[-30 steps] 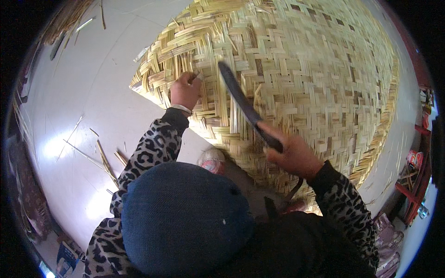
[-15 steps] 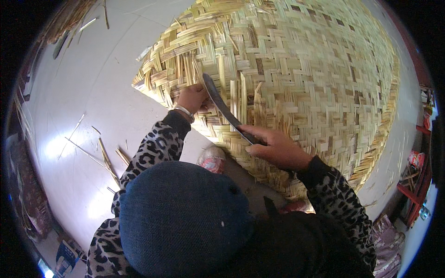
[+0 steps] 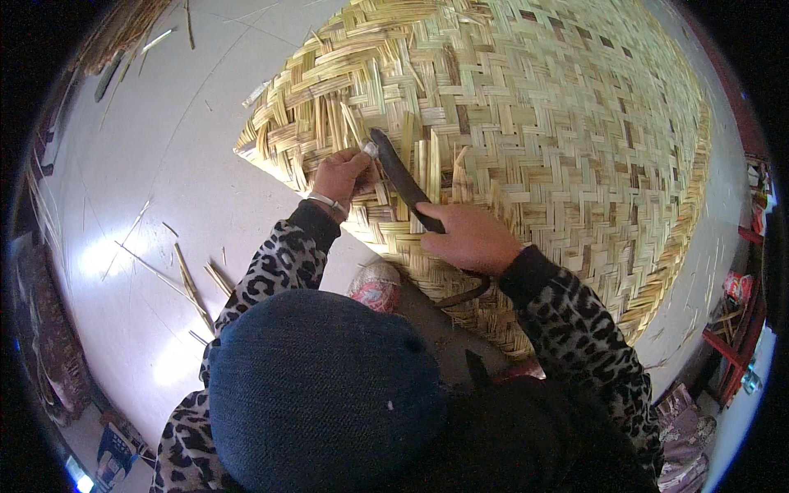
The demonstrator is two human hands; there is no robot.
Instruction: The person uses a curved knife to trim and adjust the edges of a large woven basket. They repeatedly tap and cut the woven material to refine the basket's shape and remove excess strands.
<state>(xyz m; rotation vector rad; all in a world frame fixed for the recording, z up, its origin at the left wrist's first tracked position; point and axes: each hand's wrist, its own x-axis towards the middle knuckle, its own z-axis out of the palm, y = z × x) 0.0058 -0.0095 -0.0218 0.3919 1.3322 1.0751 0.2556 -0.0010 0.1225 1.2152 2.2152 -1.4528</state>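
A large woven mat of pale yellow-green flat strips lies in front of me, its corner pointing left. My right hand grips a dark, curved-bladed knife, its blade slanting up and left over the mat. A dark curved piece shows below that hand. Beside the blade's tip, my left hand is closed in a pinch over the mat's near-left edge. Something white covers its fingertip area; what it pinches is too small to make out. Loose upright strip ends stick out of the weave right of the blade.
Cut strips are scattered on the pale floor to the left. A bundle of brown stalks lies at the far left. A patterned shoe is at the mat's near edge. Red shelving stands at the right.
My right hand has moved up and left, and the knife has turned steeper, its tip shifting slightly right. My left hand has turned, its pinched fingertips now showing beside the blade.
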